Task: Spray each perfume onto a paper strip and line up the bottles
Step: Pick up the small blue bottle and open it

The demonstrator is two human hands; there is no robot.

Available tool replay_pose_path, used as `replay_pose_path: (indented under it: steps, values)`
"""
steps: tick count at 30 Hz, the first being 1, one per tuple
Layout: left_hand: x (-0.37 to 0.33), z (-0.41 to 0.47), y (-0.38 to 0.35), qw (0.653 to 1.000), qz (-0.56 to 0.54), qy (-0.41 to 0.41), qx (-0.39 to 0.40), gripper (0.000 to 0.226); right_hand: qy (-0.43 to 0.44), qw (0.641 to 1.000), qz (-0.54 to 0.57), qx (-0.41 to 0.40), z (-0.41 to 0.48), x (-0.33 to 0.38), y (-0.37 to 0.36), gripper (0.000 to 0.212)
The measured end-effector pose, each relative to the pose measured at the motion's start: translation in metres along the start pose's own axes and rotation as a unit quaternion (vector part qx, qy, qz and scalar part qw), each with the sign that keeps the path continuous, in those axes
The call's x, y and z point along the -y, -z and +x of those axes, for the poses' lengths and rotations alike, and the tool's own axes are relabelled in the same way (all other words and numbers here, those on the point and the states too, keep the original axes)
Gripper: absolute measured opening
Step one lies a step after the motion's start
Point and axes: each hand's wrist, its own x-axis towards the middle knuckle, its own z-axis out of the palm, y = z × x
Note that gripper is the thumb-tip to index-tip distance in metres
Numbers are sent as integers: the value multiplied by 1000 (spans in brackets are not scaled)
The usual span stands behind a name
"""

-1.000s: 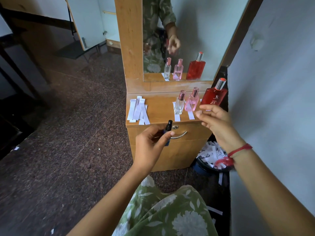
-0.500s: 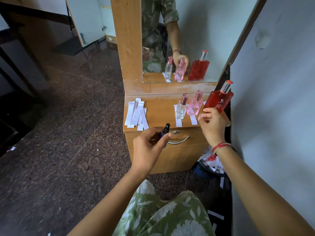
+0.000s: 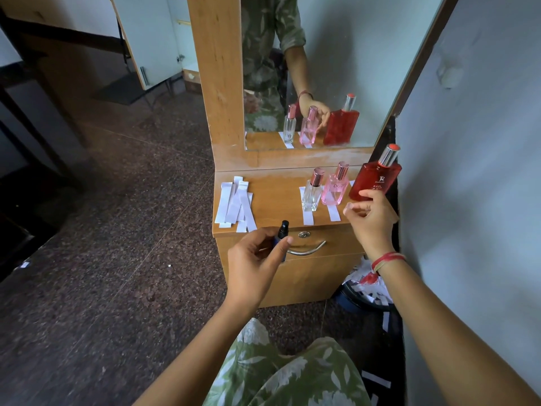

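Two look done, the clear glass bottle (image 3: pixel 311 192) and pink glass bottle (image 3: pixel 334 189) lined up on white paper strips (image 3: pixel 308 217), while the right hand (image 3: pixel 370 221) touches the tall red glass bottle (image 3: pixel 376 177) at the far right, grip unclear, and the left hand (image 3: pixel 254 268) clasps a small dark-blue spray bottle (image 3: pixel 281 234) at the wooden dresser's (image 3: pixel 278 197) near edge, seemingly still to spray.

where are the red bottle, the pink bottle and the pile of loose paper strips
red bottle (image 3: pixel 377 177): head view, on the glass body above the label
pink bottle (image 3: pixel 333 192): head view, on the glass body below the lettering
pile of paper strips (image 3: pixel 234 203): head view, on a middle strip
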Motion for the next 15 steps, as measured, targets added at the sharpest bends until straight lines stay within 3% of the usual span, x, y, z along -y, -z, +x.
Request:
replay_pose_path:
  steps: [5,9,15]
  values:
    - [1,-1,6,1000,13,8,-7,14,17,998,16,64,-12,10,-9,38]
    - [2,-2,11,1000,-5,4,-12,7,31,997,16,67,-23,17,-14,33]
    - [3,0,26,999,-14,-4,-34,12,100,989,13,113,-46,41,-32,29]
